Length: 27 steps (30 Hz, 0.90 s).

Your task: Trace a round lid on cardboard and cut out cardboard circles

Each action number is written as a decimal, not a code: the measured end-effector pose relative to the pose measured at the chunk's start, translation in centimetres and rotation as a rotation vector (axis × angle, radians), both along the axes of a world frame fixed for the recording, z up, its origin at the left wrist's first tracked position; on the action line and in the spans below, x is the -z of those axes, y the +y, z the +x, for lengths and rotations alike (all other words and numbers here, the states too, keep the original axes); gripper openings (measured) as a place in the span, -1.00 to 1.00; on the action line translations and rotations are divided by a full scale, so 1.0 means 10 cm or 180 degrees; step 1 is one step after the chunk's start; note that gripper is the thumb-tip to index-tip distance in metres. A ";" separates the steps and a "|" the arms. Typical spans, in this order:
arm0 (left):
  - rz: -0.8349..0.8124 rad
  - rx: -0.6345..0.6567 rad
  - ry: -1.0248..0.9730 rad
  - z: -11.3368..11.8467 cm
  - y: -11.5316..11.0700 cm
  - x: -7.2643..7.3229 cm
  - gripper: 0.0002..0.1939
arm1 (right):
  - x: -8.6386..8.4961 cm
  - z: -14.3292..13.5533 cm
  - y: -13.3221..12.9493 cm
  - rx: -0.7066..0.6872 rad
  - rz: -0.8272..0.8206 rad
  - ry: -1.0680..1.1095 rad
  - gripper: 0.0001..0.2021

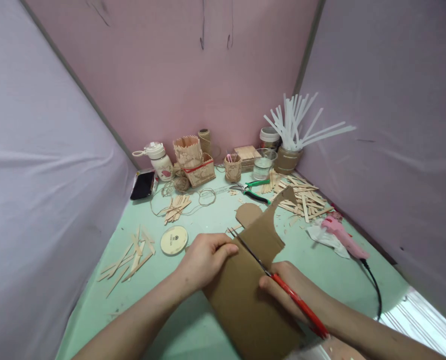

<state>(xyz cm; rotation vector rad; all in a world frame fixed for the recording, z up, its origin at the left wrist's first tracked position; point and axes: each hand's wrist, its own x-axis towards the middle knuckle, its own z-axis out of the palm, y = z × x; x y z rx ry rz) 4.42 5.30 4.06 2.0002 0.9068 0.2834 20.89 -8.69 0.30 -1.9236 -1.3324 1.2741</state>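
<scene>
A large brown cardboard sheet [245, 295] is held over the green table, its upper part curved and cut away to a narrow tip. My left hand [207, 257] pinches its left edge, thumb on top. My right hand [292, 287] is closed on red-handled scissors [298, 300]. Their blades lie across the cardboard, pointing up and left, with the tips just beyond its edge near my left thumb. Behind the sheet lies a rounded cardboard piece [248, 214], partly covered by it.
Wooden sticks lie in a pile [305, 197] at right and loosely [127, 260] at left. A pink glue gun [345, 237] rests on tissue, its cord trailing down. Green-handled pliers [253, 192], a round lid [173, 240], a bottle [158, 162] and wooden baskets [200, 170] stand or lie behind.
</scene>
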 end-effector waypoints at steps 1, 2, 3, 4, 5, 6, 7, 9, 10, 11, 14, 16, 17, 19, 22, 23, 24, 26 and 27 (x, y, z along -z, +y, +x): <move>-0.0002 0.0070 0.0006 0.01 -0.02 0.00 -0.74 | 0.00 0.01 0.00 -0.0025 0.0052 -0.0026 -0.67; 0.0002 0.0106 -0.0012 0.03 -0.04 0.00 -0.73 | 0.00 0.02 0.01 -0.0018 0.0081 -0.0052 -0.65; -0.0003 0.0099 -0.0045 0.04 -0.05 0.01 -0.73 | 0.00 0.02 0.01 0.0005 0.0079 -0.0061 -0.63; -0.0040 0.0077 -0.0080 0.06 -0.06 0.02 -0.73 | 0.01 0.03 0.02 0.0044 0.0046 -0.0046 -0.62; -0.0086 0.0058 -0.0108 0.08 -0.06 0.03 -0.73 | 0.01 0.03 0.03 0.0072 0.0007 0.0001 -0.61; -0.0129 0.0055 -0.0118 0.10 -0.05 0.05 -0.73 | 0.02 0.03 0.04 0.0089 -0.0018 0.0101 -0.61; -0.0160 0.0055 -0.0115 0.11 -0.05 0.08 -0.73 | 0.02 0.02 0.04 0.0111 -0.0012 0.0242 -0.62; -0.0179 0.0024 -0.0073 0.12 -0.01 0.13 -0.73 | 0.02 0.02 0.03 0.0145 0.0019 0.0539 -0.63; -0.0191 0.0001 -0.0033 0.11 0.01 0.15 -0.73 | 0.02 0.02 0.02 0.0148 0.0002 0.0612 -0.63; -0.0221 -0.0035 0.0018 0.08 0.04 0.17 -0.72 | 0.02 0.03 0.00 0.0135 -0.0045 0.0613 -0.62; -0.0397 -0.0144 0.0197 -0.06 0.15 0.20 -0.68 | 0.00 0.14 -0.07 0.0070 -0.0215 0.0291 -0.57; -0.0543 -0.0292 0.0302 -0.16 0.23 0.22 -0.66 | -0.01 0.28 -0.07 0.0185 -0.0146 -0.0026 -0.57; -0.0622 -0.0379 0.0324 -0.21 0.26 0.25 -0.65 | -0.01 0.37 -0.05 0.0329 -0.0056 -0.0238 -0.56; -0.0759 -0.0541 0.0292 -0.28 0.30 0.31 -0.63 | 0.00 0.54 0.04 0.0704 0.0235 -0.0863 -0.53; -0.0836 -0.0737 0.0158 -0.30 0.31 0.44 -0.63 | 0.06 0.71 0.27 0.0896 0.0525 -0.1669 -0.56; -0.0847 -0.0778 0.0122 -0.30 0.31 0.48 -0.63 | 0.08 0.72 0.35 0.0885 0.0537 -0.1807 -0.59; -0.0861 -0.0802 0.0090 -0.29 0.31 0.52 -0.62 | 0.11 0.72 0.43 0.0865 0.0496 -0.1904 -0.61; -0.0845 -0.0827 0.0047 -0.28 0.32 0.59 -0.62 | 0.17 0.66 0.57 0.0836 0.0348 -0.2005 -0.62; -0.0812 -0.0841 0.0037 -0.28 0.33 0.61 -0.62 | 0.21 0.63 0.63 0.0822 0.0274 -0.2011 -0.62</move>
